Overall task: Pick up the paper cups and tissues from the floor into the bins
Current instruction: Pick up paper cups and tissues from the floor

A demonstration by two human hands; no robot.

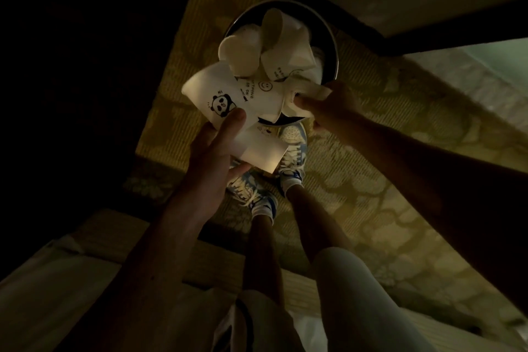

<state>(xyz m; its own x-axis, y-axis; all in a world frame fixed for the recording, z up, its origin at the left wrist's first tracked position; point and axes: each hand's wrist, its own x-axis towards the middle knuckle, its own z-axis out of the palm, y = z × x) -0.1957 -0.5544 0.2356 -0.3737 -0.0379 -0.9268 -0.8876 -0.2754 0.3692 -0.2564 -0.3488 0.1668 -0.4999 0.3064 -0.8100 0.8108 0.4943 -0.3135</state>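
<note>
Bin interior: the round dark bin with a shiny metal rim [336,61] shows only its far rim; heaped white paper cups [243,48] cover its inside and near edge.
Room's left side: black, nothing readable.
Right hand [334,103]: fingertips buried in a crumpled white paper piece [311,91]; tissue or cup, unclear.
Lettering: black print on the white smiley-face paper cup [263,94] is partly covered and illegible.
Left hand [217,146]: most fingers hidden beneath the white panda-print paper cup [211,94].
Forearms: cut off by frame edges.

left hand [213,148] grips panda cup [208,94] (thumb on top) | right hand [331,107] pinches tissue [313,91] | bin [333,48] heaped
</note>
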